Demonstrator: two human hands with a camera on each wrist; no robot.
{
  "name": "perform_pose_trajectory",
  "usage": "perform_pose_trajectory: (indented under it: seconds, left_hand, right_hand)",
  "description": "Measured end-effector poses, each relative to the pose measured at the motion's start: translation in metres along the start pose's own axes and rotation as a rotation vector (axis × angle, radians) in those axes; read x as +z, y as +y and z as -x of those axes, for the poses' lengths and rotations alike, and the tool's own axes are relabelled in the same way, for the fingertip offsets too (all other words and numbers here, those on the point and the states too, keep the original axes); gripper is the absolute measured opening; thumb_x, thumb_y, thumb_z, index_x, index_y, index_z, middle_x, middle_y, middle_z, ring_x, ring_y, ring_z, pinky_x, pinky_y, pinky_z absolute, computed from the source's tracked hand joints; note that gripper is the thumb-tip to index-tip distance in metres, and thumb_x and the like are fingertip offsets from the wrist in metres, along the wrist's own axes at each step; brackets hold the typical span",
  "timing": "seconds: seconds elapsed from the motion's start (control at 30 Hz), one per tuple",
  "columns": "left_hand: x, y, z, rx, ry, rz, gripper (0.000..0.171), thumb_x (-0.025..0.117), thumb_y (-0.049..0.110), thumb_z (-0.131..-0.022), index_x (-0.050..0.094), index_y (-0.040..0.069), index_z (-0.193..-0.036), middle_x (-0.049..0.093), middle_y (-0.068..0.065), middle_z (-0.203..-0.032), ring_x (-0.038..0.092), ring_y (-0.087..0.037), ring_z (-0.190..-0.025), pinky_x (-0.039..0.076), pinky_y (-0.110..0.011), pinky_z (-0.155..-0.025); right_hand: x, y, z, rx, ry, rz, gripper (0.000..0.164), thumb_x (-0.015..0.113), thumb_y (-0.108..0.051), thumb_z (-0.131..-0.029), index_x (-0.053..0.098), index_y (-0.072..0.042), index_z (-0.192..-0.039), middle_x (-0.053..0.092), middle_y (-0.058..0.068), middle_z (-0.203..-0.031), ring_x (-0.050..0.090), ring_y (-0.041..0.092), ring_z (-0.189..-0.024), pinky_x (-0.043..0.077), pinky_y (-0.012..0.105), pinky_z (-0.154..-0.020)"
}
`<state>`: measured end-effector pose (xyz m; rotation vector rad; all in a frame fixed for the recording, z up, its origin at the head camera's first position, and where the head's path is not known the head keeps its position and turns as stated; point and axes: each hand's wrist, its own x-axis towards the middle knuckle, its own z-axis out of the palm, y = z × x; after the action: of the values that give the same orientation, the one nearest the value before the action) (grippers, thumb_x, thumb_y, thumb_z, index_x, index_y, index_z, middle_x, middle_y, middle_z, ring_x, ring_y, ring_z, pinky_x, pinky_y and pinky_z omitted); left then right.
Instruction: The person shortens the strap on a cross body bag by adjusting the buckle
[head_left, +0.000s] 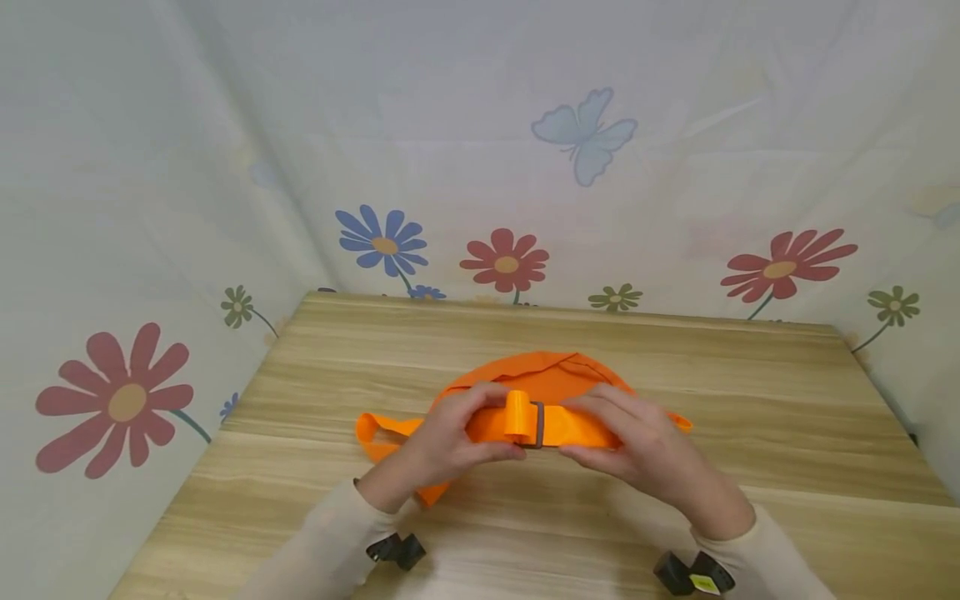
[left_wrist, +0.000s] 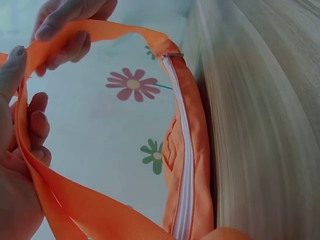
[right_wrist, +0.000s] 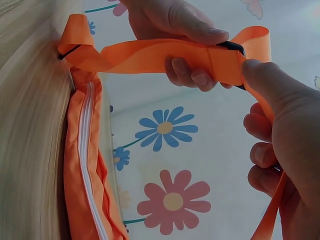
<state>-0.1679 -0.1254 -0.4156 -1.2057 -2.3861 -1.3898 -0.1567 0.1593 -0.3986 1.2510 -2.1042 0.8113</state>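
An orange waist bag (head_left: pixel 547 377) stands on the table, and its orange strap (head_left: pixel 573 427) is held up above it. In the left wrist view a white zipper (left_wrist: pixel 185 150) runs along the bag. My left hand (head_left: pixel 446 429) pinches the strap left of a dark slide buckle (head_left: pixel 538 425), where a short loop of webbing (head_left: pixel 517 412) sticks up. To the buckle's right, my right hand (head_left: pixel 648 437) grips the strap between thumb and fingers. The right wrist view has both thumbs close to the buckle (right_wrist: pixel 233 46).
A wood-grain table (head_left: pixel 720 367) lies under the bag. Behind and to the left hangs a pale curtain (head_left: pixel 450 125) with printed flowers and a butterfly. Another strap loop (head_left: pixel 367 428) lies out to the left of the bag. Dark wrist devices (head_left: pixel 397 550) sit on both sleeves.
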Motion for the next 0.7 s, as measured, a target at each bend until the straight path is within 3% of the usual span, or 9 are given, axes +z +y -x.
perform_pose_trajectory:
  seconds: [0.2,0.43,0.7]
  left_hand:
    - [0.004,0.002,-0.0058,0.048,-0.002,-0.058,0.064,0.097,0.012,-0.077,0.063,0.003,-0.131,0.076,-0.009,-0.119,0.07,-0.017,-0.099,0.063,-0.028,-0.093]
    - [0.0039,0.0029,-0.0085,0.079,-0.041,-0.098,0.062,0.098,0.016,-0.077,0.066,0.006,-0.13,0.076,-0.007,-0.12,0.071,-0.017,-0.102,0.063,-0.027,-0.096]
    - [0.0003,-0.0036,-0.0035,0.156,-0.049,-0.176,0.052,0.096,0.018,-0.081,0.07,0.005,-0.124,0.077,-0.007,-0.116,0.072,-0.018,-0.098,0.062,-0.024,-0.092]
  right_hand:
    - [0.0048,-0.0024,-0.0028,-0.004,-0.001,0.011,0.052,0.065,-0.054,-0.103,0.076,-0.007,-0.121,0.075,0.002,-0.109,0.071,0.015,-0.09,0.064,0.022,-0.086]
    - [0.0085,-0.0012,-0.0033,-0.036,-0.02,-0.034,0.053,0.068,-0.051,-0.102,0.073,-0.004,-0.126,0.073,0.002,-0.11,0.069,0.014,-0.09,0.063,0.02,-0.083]
    - [0.0079,-0.0001,-0.0005,0.003,-0.075,-0.084,0.045,0.074,-0.042,-0.101,0.069,-0.006,-0.127,0.071,0.001,-0.112,0.067,0.012,-0.091,0.061,0.018,-0.082]
